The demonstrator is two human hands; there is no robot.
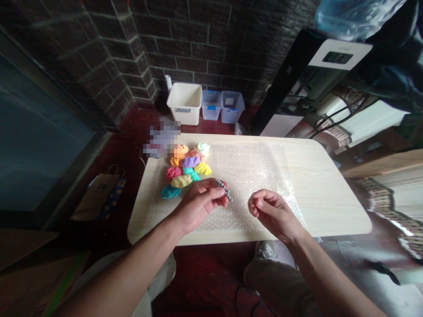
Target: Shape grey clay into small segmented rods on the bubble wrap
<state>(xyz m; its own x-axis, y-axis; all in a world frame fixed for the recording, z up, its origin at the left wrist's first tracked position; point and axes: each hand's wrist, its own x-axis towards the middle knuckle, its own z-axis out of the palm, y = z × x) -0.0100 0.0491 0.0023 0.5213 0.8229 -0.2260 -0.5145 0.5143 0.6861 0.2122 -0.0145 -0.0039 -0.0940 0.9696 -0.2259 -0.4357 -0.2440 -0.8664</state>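
Observation:
My left hand (201, 200) is closed around a short grey ribbed stick of clay (224, 188), held over a sheet of bubble wrap (254, 176) on a low light-wood table (330, 185). My right hand (272, 211) hovers just to the right of it, fingers curled with the tips pinched together; nothing shows between them. A cluster of several coloured clay lumps (187, 169) lies on the wrap just beyond my left hand: pink, yellow, teal, purple, orange and pale green.
Behind the table, against a dark brick wall, stand a white bin (185, 103) and two clear storage boxes (223, 105). A paper bag (99, 193) sits on the red floor to the left. A black stand (284, 79) rises at the right. My knees are below the table's near edge.

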